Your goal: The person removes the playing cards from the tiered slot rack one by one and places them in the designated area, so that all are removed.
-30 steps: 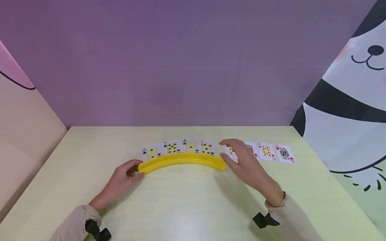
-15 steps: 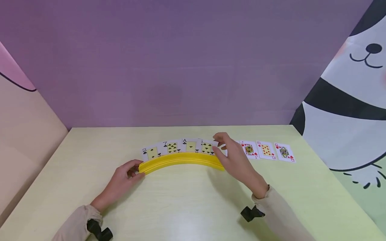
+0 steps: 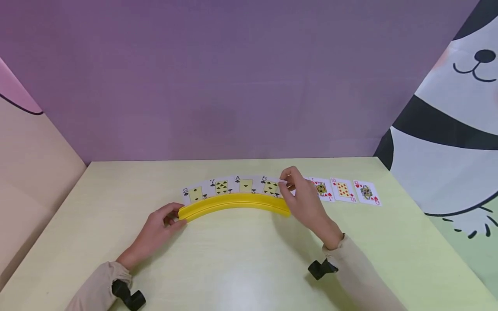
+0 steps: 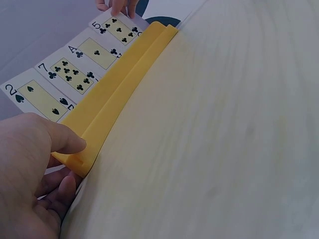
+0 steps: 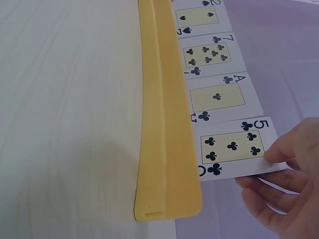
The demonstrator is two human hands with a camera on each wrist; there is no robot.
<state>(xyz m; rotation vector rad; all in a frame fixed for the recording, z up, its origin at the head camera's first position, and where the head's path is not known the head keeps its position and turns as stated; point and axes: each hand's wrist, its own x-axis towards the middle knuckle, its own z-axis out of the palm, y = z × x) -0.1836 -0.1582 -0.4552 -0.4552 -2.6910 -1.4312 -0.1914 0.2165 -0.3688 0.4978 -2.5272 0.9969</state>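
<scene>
A curved yellow card holder [image 3: 237, 202] stands on the table with several playing cards upright in it. From left to right they are the two of spades [image 3: 196, 195], the seven of clubs [image 3: 221, 187], the ace of clubs [image 3: 246, 185] and the five of clubs [image 5: 233, 147]. My left hand [image 3: 157, 226] grips the holder's left end, thumb on the near side. At the other end, my right hand [image 3: 305, 201] pinches the outer edge of the five of clubs between thumb and fingers, while the card's lower part sits in the holder.
Right of the holder, a jack of hearts [image 3: 322, 189], a ten of diamonds [image 3: 343, 190] and a queen of hearts [image 3: 367, 192] lie face up in a row. Another card beside the jack is mostly hidden by my right hand. A purple wall [image 3: 233, 86] rises behind the table.
My right hand has come left from over the loose cards to the five of clubs and taken hold of it. That card has shifted slightly right, uncovering its corner. My left hand stays put.
</scene>
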